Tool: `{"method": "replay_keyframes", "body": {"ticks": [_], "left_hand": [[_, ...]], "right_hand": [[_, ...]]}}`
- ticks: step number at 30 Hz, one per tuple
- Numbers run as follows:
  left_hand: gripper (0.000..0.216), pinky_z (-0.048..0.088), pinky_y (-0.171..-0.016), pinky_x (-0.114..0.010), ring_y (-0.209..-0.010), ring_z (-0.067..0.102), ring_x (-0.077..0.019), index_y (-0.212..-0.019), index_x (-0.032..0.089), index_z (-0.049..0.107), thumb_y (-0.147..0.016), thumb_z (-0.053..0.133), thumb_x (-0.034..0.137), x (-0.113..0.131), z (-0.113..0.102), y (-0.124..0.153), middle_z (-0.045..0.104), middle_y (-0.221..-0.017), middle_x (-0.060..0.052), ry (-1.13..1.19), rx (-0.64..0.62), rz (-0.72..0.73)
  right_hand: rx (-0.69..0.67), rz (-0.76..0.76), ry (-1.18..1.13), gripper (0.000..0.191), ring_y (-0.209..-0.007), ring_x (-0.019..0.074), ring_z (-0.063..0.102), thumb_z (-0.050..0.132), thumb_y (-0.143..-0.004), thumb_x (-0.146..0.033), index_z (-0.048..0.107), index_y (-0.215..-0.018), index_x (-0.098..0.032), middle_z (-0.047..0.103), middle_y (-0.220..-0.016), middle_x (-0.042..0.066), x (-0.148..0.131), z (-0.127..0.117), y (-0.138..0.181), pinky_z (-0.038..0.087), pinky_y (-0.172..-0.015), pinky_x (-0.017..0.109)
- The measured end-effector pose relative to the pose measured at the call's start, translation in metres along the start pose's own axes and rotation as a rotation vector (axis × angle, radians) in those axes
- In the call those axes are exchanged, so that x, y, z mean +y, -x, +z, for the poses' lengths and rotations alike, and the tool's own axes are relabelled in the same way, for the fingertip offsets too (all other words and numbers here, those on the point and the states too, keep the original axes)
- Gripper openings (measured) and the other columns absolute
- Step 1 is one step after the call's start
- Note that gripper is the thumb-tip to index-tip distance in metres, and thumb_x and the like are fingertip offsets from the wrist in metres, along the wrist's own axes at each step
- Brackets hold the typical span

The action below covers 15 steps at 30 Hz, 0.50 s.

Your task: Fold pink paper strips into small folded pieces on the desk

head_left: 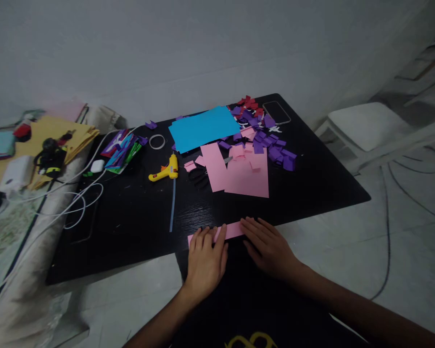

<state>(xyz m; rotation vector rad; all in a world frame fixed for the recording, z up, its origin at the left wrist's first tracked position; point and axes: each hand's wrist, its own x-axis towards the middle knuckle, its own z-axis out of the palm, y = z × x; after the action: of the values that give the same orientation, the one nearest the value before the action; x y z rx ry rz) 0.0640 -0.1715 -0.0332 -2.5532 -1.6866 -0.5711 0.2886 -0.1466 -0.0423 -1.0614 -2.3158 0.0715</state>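
Observation:
A long pink paper strip (234, 230) lies along the front edge of the black table. My left hand (206, 256) rests on its left part, fingers stretched out and pressing down. On the strip's right end lies my right hand (266, 244), its fingers extended flat and side by side. The fingers cover parts of the strip, and I cannot tell whether it is folded. Beyond the hands are a narrow pink paper piece (213, 166) and a larger pink sheet (252, 179). Scissors (198, 179) with dark handles lie partly under the pink paper.
A yellow glue gun (166, 170) with a glue stick lies left of the scissors. Blue sheets (203, 126), folded purple pieces (275, 145) and red scraps (248, 102) cover the back. White cables (83, 198) cross the left side. A white stool (368, 125) stands right.

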Motion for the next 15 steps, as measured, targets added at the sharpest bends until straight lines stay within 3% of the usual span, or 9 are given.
{"method": "replay_keyframes", "body": {"ticks": [15], "left_hand": [[0.044, 0.043, -0.109, -0.052, -0.118, 0.065, -0.0334, -0.140, 0.019, 0.062, -0.097, 0.061, 0.015, -0.050, -0.023, 0.031, 0.074, -0.126, -0.011, -0.084, 0.065, 0.033]], "right_hand": [[0.003, 0.063, -0.024, 0.039, -0.123, 0.0271, 0.072, 0.063, -0.098, -0.020, 0.065, -0.137, -0.018, 0.073, -0.134, 0.009, -0.003, -0.008, -0.009, 0.055, -0.108, 0.054]]}}
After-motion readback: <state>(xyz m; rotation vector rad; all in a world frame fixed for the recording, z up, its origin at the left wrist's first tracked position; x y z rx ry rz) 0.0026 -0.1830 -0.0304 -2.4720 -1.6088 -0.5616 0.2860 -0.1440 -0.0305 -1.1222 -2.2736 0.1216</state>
